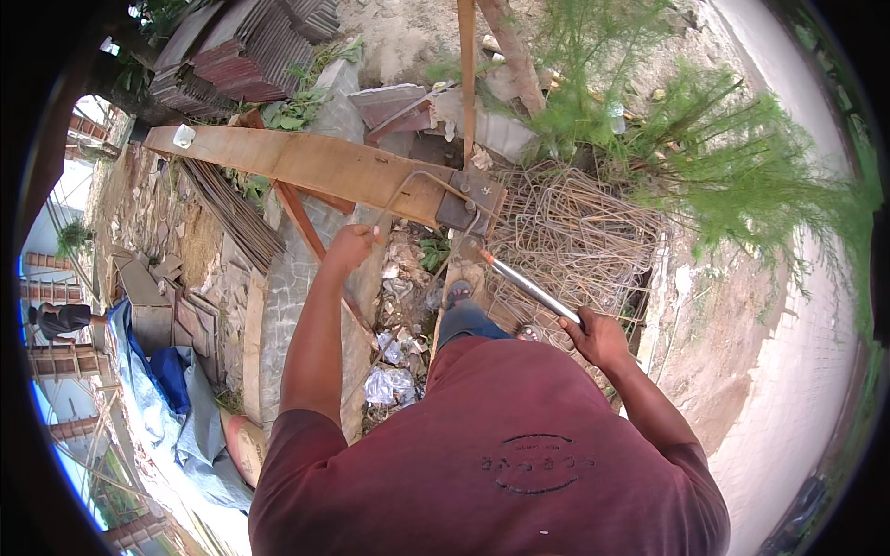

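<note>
Right hand (601,339) grips shiny metal lever (530,288), orange-tipped.

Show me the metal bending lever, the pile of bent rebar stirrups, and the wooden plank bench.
metal bending lever (528,287), head view, middle of its shaft
rebar stirrups (584,232), head view, centre of the pile
wooden plank (315,162), head view, its top face

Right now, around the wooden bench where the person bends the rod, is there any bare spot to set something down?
The long plank is bare between the left hand and its far left end. Pale ground right of the heap of bent wire frames is open too. It is crowded under the bench with litter, and left of it with straight rods.
</note>
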The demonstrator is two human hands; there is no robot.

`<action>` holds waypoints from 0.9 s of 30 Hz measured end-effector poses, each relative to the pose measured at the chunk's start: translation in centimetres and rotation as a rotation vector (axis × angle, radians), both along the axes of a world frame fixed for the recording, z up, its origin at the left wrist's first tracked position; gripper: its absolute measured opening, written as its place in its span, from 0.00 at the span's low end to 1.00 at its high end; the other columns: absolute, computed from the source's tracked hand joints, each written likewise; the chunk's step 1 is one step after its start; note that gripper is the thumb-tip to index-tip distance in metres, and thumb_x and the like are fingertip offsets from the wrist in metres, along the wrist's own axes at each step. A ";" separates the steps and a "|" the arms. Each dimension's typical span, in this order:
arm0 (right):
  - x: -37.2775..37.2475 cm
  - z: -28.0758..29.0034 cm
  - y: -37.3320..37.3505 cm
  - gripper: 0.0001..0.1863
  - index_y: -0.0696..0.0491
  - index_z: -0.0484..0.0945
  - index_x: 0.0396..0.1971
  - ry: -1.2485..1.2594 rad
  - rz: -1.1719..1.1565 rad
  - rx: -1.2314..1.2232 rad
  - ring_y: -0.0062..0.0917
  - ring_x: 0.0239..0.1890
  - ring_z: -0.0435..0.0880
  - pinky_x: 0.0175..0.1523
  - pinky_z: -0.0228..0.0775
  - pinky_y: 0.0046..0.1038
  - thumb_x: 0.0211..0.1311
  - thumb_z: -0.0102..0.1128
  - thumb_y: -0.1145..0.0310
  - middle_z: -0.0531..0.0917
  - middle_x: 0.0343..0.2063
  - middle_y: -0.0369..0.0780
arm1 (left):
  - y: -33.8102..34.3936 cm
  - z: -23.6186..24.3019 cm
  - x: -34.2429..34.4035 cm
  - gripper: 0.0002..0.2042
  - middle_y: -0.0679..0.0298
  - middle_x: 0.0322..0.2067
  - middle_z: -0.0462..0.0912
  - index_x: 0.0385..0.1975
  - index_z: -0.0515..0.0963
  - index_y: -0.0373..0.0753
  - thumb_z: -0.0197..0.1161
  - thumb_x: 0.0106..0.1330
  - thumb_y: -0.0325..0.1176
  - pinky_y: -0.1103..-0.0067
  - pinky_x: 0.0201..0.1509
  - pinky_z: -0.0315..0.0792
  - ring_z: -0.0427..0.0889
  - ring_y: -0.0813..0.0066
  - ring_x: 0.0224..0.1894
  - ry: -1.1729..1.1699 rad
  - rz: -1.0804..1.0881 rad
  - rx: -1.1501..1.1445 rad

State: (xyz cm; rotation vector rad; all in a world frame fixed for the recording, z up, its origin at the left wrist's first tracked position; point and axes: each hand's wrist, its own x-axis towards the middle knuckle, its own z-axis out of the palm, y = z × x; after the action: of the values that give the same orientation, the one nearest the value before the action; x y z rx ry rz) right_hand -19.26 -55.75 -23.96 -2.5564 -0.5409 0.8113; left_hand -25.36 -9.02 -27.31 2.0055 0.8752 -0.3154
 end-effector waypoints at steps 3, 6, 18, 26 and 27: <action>-0.1 0.3 -2.7 0.25 0.56 0.71 0.26 -0.066 -0.013 0.109 0.47 0.24 0.77 0.30 0.67 0.42 0.61 0.52 0.45 0.77 0.17 0.49 | -0.8 0.6 -0.2 0.18 0.73 0.11 0.62 0.31 0.80 0.32 0.53 0.68 0.43 0.81 0.16 0.51 0.58 0.84 0.12 -0.019 0.000 -0.004; 3.4 0.1 -4.1 0.17 0.55 0.72 0.23 -0.157 0.007 0.082 0.45 0.23 0.77 0.30 0.67 0.40 0.52 0.60 0.55 0.76 0.17 0.47 | -0.9 1.2 -0.3 0.17 0.73 0.11 0.62 0.32 0.80 0.33 0.54 0.67 0.43 0.81 0.16 0.52 0.58 0.84 0.12 -0.046 -0.025 0.026; 24.8 2.7 4.2 0.09 0.51 0.71 0.17 -0.680 0.621 -0.015 0.40 0.22 0.78 0.29 0.70 0.39 0.38 0.62 0.65 0.77 0.16 0.42 | -0.7 0.7 -0.3 0.15 0.64 0.14 0.70 0.30 0.82 0.35 0.57 0.65 0.42 0.76 0.26 0.62 0.67 0.77 0.19 -0.023 -0.016 -0.024; 29.2 2.8 9.8 0.06 0.49 0.76 0.22 -0.535 0.770 -0.332 0.39 0.27 0.80 0.33 0.70 0.39 0.41 0.60 0.67 0.80 0.20 0.40 | -0.8 0.6 -0.2 0.15 0.67 0.15 0.70 0.29 0.80 0.32 0.57 0.65 0.40 0.76 0.25 0.63 0.67 0.78 0.20 -0.015 -0.020 -0.046; 29.4 2.9 10.3 0.06 0.49 0.76 0.22 -0.527 0.780 -0.318 0.39 0.27 0.80 0.33 0.70 0.39 0.40 0.60 0.67 0.80 0.20 0.40 | -0.6 0.5 -0.2 0.15 0.67 0.16 0.70 0.29 0.80 0.32 0.57 0.65 0.40 0.76 0.26 0.64 0.68 0.78 0.20 -0.002 -0.003 -0.065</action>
State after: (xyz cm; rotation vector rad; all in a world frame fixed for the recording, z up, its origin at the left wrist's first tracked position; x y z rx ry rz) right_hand 10.11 -45.42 -21.09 -2.8494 -1.7689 0.4392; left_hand -25.56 -9.67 -26.86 1.9474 0.8508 -0.3396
